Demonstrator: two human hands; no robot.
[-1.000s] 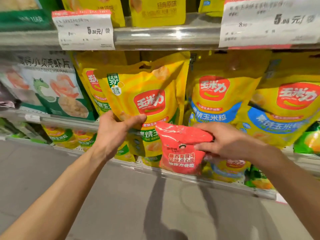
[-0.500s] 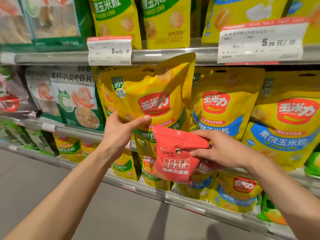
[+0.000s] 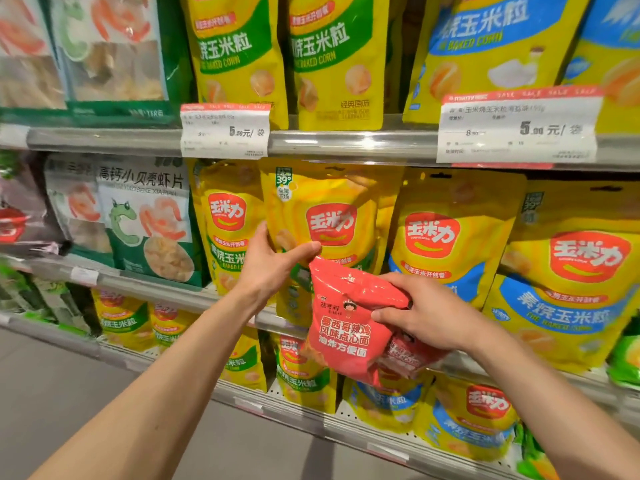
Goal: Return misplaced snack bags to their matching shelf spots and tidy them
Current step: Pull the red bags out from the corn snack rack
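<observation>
Red film bag (image 3: 349, 327): soft crinkly pouch, judged light; noodle-snack contents likely brittle, so no crushing squeeze.
Right hand (image 3: 429, 317): closed on the red film bag, fingers wrapped over its upper right edge, thumb on the front; film is bunched under the grip.
Second pack: a similar red pack (image 3: 412, 355) shows just under the right hand, behind the first; can't tell if the hand carries it too.
Hold advice: pinch the top seam or a side edge, not the belly; glossy film looks slippery, so a full-finger wrap beats a fingertip pinch.
Left hand (image 3: 273, 265): clamped on the yellow corn bag (image 3: 332, 216), thumb across its front at mid-height, fingers behind its left edge.
Yellow corn bag handling: stand-up pouch, stiffer than the red one, puffy, probably light; it leans out of its row, top up against the shelf rail (image 3: 346, 143).
Position: red bag sits just right of and below the left hand, its top corner nearly touching that thumb, in front of the corn row, off the shelf.
Around the grip: blue-label corn bags (image 3: 446, 244) behind the right hand, green-label ones (image 3: 228, 233) left of the left hand.
Judgement: red bag matches nothing here; its spot is not in view.
</observation>
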